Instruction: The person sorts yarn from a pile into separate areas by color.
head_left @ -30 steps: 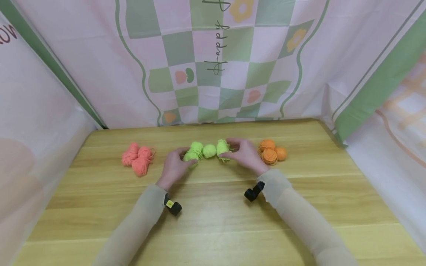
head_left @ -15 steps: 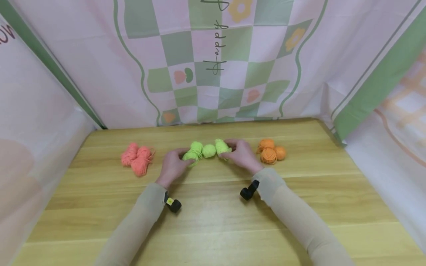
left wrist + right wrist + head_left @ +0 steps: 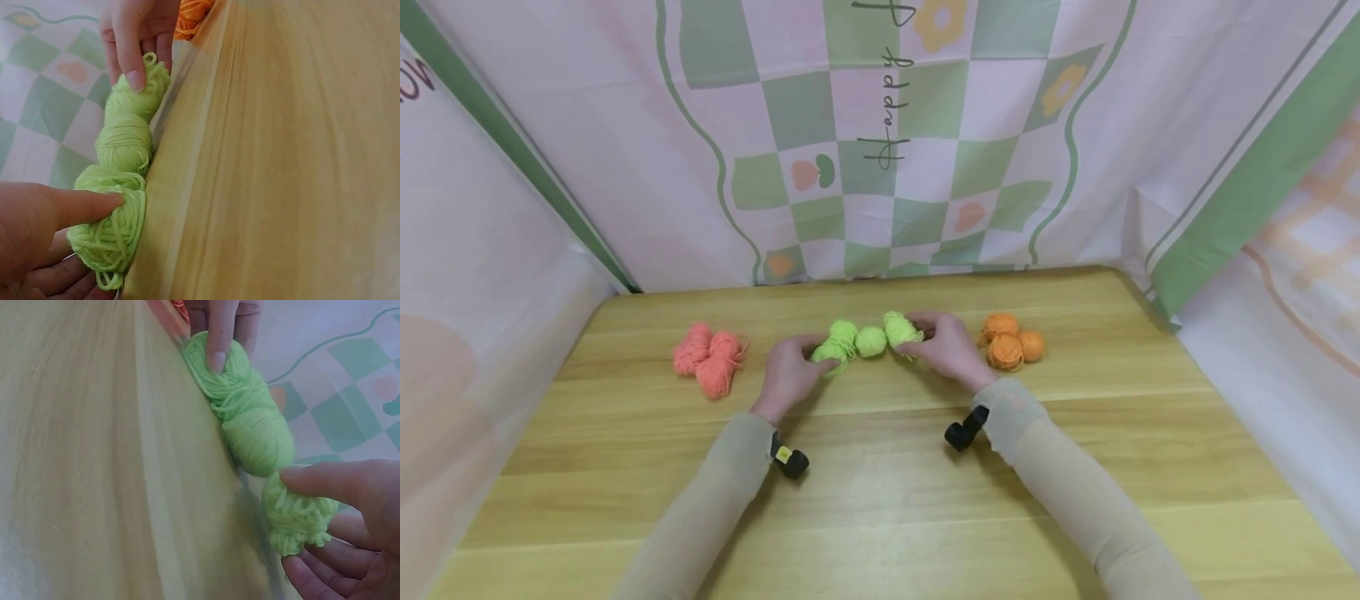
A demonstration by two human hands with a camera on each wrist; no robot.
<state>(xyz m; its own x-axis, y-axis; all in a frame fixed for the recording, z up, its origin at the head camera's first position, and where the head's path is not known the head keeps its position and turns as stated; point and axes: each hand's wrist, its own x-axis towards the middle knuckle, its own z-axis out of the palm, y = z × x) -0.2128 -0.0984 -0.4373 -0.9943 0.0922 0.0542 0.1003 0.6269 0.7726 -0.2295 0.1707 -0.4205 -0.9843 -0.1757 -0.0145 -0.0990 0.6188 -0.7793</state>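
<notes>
Three light-green yarn balls lie in a row in the head view. My left hand (image 3: 788,377) grips the left yarn ball (image 3: 838,337), thumb on its near side; the left wrist view shows the thumb pressed on its loose strands (image 3: 115,228). The middle yarn ball (image 3: 871,342) sits between the other two, untouched by my fingers. With thumb and fingers my right hand (image 3: 953,354) holds the right yarn ball (image 3: 900,331), which leans toward the middle one. In the right wrist view that ball (image 3: 299,515) shows its looped end. My palms are hidden from the head camera.
Coral yarn balls (image 3: 718,362) form a cluster on the left of the wooden table (image 3: 880,500). Orange yarn balls (image 3: 1006,350) are bunched just right of my right hand. A patterned cloth (image 3: 887,192) hangs along the table's back edge.
My right hand has shifted slightly left and tilted its green yarn ball, whose top now leans toward the middle one. The left hand keeps its grip with hardly any movement.
</notes>
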